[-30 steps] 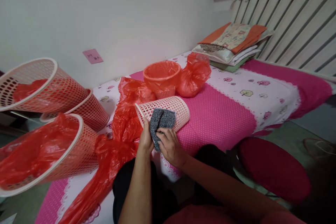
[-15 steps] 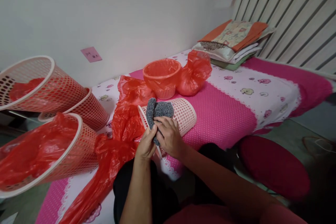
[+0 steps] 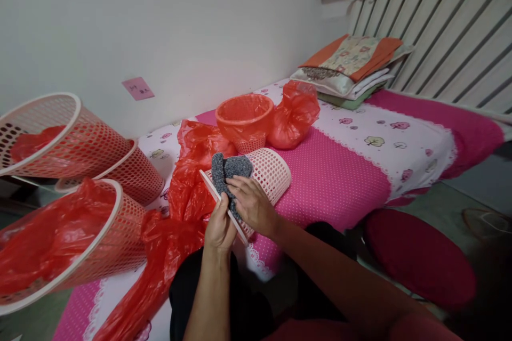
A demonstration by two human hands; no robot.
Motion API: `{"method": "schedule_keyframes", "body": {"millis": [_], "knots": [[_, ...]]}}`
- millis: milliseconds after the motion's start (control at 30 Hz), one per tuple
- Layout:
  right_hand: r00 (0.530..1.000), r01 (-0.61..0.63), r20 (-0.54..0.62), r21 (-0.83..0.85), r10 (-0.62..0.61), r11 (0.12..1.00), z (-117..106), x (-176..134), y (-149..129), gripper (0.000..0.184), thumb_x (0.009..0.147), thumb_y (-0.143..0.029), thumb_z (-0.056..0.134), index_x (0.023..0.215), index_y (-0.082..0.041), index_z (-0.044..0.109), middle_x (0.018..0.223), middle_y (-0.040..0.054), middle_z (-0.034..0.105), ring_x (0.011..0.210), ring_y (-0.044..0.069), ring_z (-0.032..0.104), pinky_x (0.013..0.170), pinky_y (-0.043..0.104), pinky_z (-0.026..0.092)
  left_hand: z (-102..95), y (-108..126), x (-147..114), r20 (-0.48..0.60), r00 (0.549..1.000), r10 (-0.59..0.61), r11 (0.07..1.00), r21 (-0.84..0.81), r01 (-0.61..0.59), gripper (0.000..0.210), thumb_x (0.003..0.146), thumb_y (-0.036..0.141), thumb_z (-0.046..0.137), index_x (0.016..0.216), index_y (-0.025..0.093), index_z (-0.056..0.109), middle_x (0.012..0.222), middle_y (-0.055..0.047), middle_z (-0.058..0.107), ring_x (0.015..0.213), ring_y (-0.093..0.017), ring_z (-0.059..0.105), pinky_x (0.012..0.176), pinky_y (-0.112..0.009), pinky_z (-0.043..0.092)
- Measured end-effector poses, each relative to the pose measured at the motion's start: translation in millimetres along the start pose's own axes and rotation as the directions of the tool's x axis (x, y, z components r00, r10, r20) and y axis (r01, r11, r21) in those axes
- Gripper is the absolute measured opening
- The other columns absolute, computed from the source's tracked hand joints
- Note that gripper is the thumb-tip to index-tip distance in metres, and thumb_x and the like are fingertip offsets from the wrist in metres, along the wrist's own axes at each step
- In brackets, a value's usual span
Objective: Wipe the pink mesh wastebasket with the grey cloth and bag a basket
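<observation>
my basket [image 3: 269,171] lies on its side near the bed [image 3: 344,181] edge, open pink spread to its right. red bags [image 3: 192,181] crowd its left, and a lined basket [image 3: 245,120] stands just behind. my left hand [image 3: 219,226] pinches the white rim; my right hand [image 3: 253,203] presses a grey speckled cloth [image 3: 224,170] against the pale pink mesh at the mouth.

Plain white wall [image 3: 180,16], slatted headboard [image 3: 448,37] — bed [image 3: 340,170] in pink dotted cover, red stool [image 3: 420,256].
</observation>
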State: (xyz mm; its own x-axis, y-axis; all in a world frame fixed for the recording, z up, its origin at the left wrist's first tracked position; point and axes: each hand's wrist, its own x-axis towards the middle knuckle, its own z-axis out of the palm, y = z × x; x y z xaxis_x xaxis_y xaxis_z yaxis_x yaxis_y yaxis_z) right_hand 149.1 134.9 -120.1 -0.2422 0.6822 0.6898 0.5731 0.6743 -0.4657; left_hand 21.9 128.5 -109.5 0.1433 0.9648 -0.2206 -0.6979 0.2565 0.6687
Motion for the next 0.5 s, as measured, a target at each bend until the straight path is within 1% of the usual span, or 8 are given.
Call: {"method": "schedule_keyframes", "body": {"millis": [133, 233, 333, 433, 500], "knots": [[1.000, 0.003, -0.019, -0.003, -0.003, 1.000, 0, 4, 14, 0.050, 0.102, -0.012, 0.044, 0.148, -0.017, 0.063, 0.151, 0.0115, 0.065, 0.148, 0.027, 0.050, 0.126, 0.051, 0.042, 5.5, 1, -2, 0.030, 0.998, 0.056, 0.998, 0.025, -0.057, 0.039, 0.092, 0.019, 0.076, 0.131, 0.020, 0.072, 0.130, -0.009, 0.078, 0.134, -0.024, 0.069, 0.126, -0.041, 0.043], [0.996, -0.073, -0.050, -0.044, 0.071, 0.996, -2, 5, 36, 0.050, 0.103, -0.015, 0.043, 0.148, -0.015, 0.064, 0.150, 0.0135, 0.066, 0.146, 0.029, 0.052, 0.126, 0.052, 0.043, 9.6, 0, -3, 0.036, 0.998, 0.056, 0.995, 0.076, -0.058, 0.042, 0.084, 0.019, 0.084, 0.124, 0.019, 0.073, 0.119, -0.009, 0.081, 0.120, -0.027, 0.075, 0.121, -0.046, 0.049], [0.982, -0.169, -0.094, -0.078, 0.161, 0.983, -4, 4, 67, 0.051, 0.102, -0.016, 0.044, 0.148, -0.016, 0.065, 0.148, 0.0147, 0.067, 0.143, 0.030, 0.054, 0.126, 0.054, 0.042, 10.4, -2, -4, -0.017, 0.999, 0.043, 0.993, 0.107, -0.041, 0.040, 0.078, 0.018, 0.086, 0.115, 0.020, 0.072, 0.103, -0.007, 0.082, 0.106, -0.028, 0.079, 0.114, -0.051, 0.054], [0.954, -0.269, -0.162, -0.083, 0.254, 0.960, -7, 0, 99, 0.052, 0.099, -0.016, 0.045, 0.146, -0.017, 0.067, 0.147, 0.0142, 0.068, 0.144, 0.032, 0.054, 0.127, 0.058, 0.040, 10.3, -1, -5, -0.091, 0.993, 0.071, 0.989, 0.136, -0.059, 0.037, 0.073, 0.014, 0.085, 0.106, 0.021, 0.071, 0.091, -0.003, 0.080, 0.093, -0.024, 0.079, 0.108, -0.046, 0.058], [0.931, -0.322, -0.202, -0.062, 0.304, 0.945, -8, -5, 115, 0.051, 0.098, -0.017, 0.045, 0.143, -0.018, 0.068, 0.146, 0.0140, 0.067, 0.143, 0.032, 0.055, 0.126, 0.060, 0.041, 11.0, 2, -7, -0.130, 0.988, 0.086, 0.987, 0.146, -0.067, 0.035, 0.071, 0.012, 0.085, 0.102, 0.021, 0.071, 0.089, -0.002, 0.080, 0.089, -0.022, 0.078, 0.105, -0.042, 0.059]]}}
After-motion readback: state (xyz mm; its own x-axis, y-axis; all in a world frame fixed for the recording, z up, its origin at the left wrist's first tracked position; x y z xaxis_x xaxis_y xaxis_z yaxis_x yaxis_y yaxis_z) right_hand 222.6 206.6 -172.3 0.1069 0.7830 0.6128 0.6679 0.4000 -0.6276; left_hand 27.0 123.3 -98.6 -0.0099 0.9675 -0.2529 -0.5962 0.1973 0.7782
